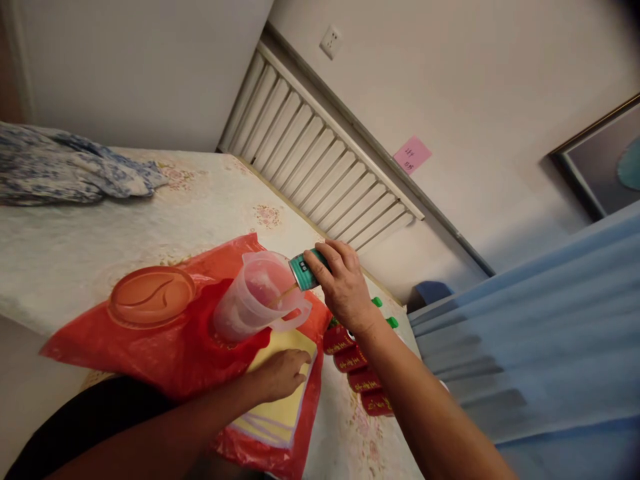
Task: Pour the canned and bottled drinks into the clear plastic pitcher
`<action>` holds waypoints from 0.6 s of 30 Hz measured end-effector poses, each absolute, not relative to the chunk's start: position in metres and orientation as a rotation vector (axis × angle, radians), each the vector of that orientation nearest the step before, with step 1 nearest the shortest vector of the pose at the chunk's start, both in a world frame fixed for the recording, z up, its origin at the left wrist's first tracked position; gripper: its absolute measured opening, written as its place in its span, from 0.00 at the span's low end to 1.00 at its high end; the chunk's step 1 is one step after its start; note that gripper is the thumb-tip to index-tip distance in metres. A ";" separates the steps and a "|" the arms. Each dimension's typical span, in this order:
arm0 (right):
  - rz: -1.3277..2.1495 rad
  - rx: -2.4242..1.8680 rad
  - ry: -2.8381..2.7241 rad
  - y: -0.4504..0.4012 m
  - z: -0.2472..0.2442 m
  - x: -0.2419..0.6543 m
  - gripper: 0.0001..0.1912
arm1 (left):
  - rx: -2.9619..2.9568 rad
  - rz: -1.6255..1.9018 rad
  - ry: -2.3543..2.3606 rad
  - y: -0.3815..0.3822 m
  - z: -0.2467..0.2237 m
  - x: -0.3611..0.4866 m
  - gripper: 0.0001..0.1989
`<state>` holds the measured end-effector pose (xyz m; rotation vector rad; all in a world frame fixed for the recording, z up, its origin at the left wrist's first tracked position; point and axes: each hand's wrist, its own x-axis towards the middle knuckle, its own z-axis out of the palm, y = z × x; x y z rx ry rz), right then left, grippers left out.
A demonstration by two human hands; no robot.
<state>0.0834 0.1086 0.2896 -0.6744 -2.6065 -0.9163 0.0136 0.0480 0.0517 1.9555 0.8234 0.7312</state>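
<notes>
My right hand is wrapped round a green can, tipped over the mouth of a translucent plastic pitcher. A thin brownish stream runs from the can into the pitcher. The pitcher's handle points toward the right. My left hand lies over a yellow cloth below the pitcher, its fingers loosely curled; whether it grips anything is hidden. Under these things spreads a red plastic sheet, with a round orange lid on it, left of the pitcher.
Several red containers and green-capped bottles stand beside my right forearm. A patterned cloth lies at the far left of the table. Behind are a white radiator and, at right, a blue curtain.
</notes>
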 end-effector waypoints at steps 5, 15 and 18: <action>-0.940 -0.666 -2.611 0.108 0.290 0.080 0.22 | 1.964 0.739 0.853 0.047 0.054 0.013 0.20; -0.931 -0.677 -2.640 0.107 0.285 0.075 0.22 | 1.994 0.722 0.887 0.046 0.059 0.011 0.22; -0.894 -0.727 -2.604 0.108 0.279 0.075 0.22 | 1.999 0.716 0.882 0.046 0.061 0.010 0.23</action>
